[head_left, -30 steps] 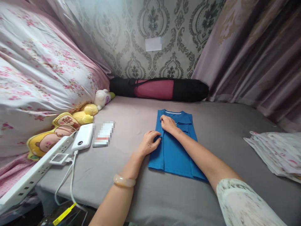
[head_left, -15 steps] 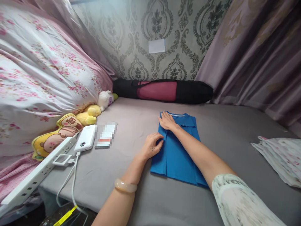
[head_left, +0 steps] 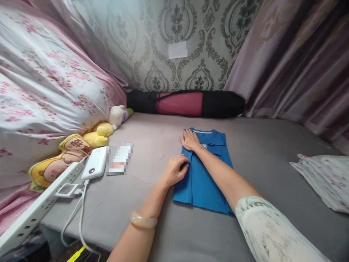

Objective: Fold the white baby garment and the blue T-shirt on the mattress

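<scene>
The shirt [head_left: 204, 189] looks folded at its sides, not its length yet; right hand [head_left: 191, 140] spread on its top, left hand [head_left: 176, 169] curled at its edge, can't tell if pinching

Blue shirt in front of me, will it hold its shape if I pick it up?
The blue shirt is likely floppy, since its cloth looks thin. Lifted by one edge, it would probably unfold: nothing visible fastens the turned-in side. Pushed, it may bunch up near the right hand, which lies flat on it.
</scene>
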The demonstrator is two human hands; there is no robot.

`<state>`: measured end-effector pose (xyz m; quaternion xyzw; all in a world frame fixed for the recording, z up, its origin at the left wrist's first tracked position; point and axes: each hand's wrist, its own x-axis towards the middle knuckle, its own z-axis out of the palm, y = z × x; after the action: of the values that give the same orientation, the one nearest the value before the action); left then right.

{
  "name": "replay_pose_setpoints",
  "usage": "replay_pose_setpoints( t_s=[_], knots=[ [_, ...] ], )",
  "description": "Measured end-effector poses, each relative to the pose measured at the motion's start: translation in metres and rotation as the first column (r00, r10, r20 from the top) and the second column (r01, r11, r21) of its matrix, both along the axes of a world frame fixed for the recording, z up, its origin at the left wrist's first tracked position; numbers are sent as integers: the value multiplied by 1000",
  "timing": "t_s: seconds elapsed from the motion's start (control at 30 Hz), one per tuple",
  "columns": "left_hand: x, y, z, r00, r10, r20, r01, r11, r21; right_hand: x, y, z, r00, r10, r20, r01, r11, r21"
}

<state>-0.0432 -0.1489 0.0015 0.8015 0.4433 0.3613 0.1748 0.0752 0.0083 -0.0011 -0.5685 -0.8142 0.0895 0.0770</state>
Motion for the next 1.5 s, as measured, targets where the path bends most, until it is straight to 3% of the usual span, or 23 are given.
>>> replay_pose_setpoints(
  t_s=[0.13, 0.27, 0.43, 0.5, 0.63, 0.7, 0.83, 1.0, 1.23, 1.5],
  knots=[
    [-1, 0, -3, 999, 0, -33, -1, 1000, -5, 1, 2, 3, 998, 11, -61, -12, 1000, -22],
    [0, -3, 2, 996, 4, -92, -4, 1000, -3, 13, 1, 12, 973, -35, -227, 29, 999, -31],
    [10, -17, 24, 941, 183, -286, -193, 981, -6, 48, -25, 24, 950, -54, -306, 112, 978, 174],
    [19, -27, 34, 908, 223, -355, -265, 961, -76, 60, -39, 29, 953, -105, -283, 150, 978, 142],
    [35, -50, 46, 860, 162, -483, -311, 918, -246, 69, -57, 37, 967, -181, -178, 179, 984, -27],
    [40, -61, 47, 842, 148, -519, -320, 911, -260, 68, -62, 38, 973, -175, -153, 174, 985, -19],
    [42, -80, 48, 805, 195, -560, -386, 889, -245, 65, -66, 36, 996, 70, -62, -66, 995, 77],
    [48, -92, 48, 753, 247, -610, -442, 877, -189, 70, -70, 36, 941, 325, 98, -331, 942, 49],
    [51, -88, 47, 728, 262, -634, -447, 882, -148, 71, -80, 40, 867, 388, 314, -440, 891, 115],
    [52, -87, 41, 791, 270, -548, -403, 905, -136, 75, -81, 47, 864, 386, 324, -436, 895, 98]
  ],
)
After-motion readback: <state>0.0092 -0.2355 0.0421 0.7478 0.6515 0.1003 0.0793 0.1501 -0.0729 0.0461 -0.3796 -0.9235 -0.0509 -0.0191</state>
